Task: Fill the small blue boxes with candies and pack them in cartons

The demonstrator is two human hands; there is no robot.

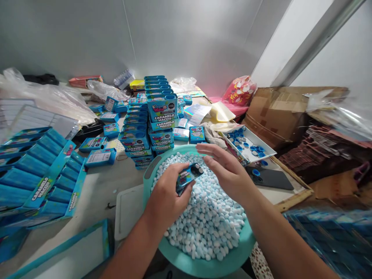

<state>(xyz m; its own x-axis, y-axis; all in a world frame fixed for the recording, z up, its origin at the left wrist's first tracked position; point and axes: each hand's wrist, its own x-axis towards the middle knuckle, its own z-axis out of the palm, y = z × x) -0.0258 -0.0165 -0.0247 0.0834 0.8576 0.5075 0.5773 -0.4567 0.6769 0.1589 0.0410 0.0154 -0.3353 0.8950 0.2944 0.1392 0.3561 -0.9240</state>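
My left hand grips a small blue candy box, held tilted over a teal basin heaped with pale blue and white round candies. The box's open end with two dark holes points toward my right hand. That right hand hovers just beside the box above the candies, fingers loosely curled and apart, nothing visible in it.
Stacks of blue "Caramelo Macizo" boxes stand behind the basin. Open blue display cartons lie at left. A white tray of blue caps and a dark phone sit at right, near cardboard boxes.
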